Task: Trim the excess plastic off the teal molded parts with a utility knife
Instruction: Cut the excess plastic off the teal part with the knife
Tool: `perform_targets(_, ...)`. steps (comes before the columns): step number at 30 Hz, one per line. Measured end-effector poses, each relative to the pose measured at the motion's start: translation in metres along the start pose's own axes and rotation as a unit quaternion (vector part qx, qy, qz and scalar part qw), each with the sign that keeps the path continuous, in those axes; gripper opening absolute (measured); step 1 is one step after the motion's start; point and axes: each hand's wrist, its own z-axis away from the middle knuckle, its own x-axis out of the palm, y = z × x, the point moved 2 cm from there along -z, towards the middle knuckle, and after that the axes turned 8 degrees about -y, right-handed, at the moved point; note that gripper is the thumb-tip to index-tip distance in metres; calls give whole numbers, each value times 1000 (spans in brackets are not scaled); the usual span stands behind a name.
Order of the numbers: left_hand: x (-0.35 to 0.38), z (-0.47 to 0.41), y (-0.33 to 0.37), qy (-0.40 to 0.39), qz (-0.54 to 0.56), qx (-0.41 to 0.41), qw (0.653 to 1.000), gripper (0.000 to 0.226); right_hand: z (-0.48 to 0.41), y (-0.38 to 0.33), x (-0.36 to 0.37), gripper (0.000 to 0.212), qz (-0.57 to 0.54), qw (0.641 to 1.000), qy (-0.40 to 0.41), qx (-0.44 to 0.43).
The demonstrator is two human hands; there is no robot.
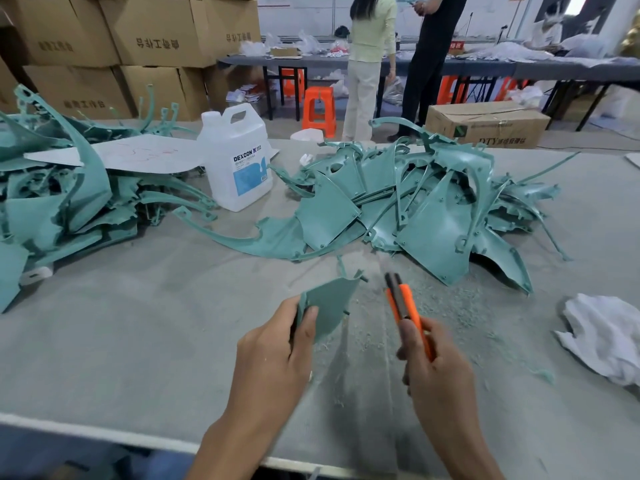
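Teal molded part (330, 306) is pinched in the left hand (277, 355) above the worktop (138, 341); the right hand (436, 372) grips an orange utility knife (405, 310) just beside it, apart.

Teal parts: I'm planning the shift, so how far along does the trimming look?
Some trimming looks done: teal shavings litter the table. In hand: the left hand grips one part, the right hand holds the orange knife, its blade off the part. Left: the heap behind shows ragged edges; whether the pile at left is finished I cannot tell.
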Motion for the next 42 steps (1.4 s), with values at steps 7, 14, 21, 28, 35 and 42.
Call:
perform_targets(7, -14, -1, 34, -85, -25, 75, 993, 16, -8, -39, -16, 49, -124, 989, -41, -63)
perform_targets(14, -23, -7, 33, -49, 102, 27, 993, 37, -12, -57, -24, 19, -272, 958, -14, -92)
perform_targets(21, -8, -7, 36, -77, 93, 34, 992, 19, -7, -52, 4, 15, -519, 847, -85, 80)
perform_targets(28, -39, -21, 24, -169, -138, -36, 975, 24, 3, -3, 12, 17, -387, 899, -37, 203)
perform_targets(35, -29, -42, 14, -274, -355, -61, 891, 30, 28, 16, 47, 17, -381, 876, -141, 260)
perform_targets(42, -27, -56, 9, -305, -344, -77, 885, 28, 33, 15, 73, 17, -369, 855, -192, 310)
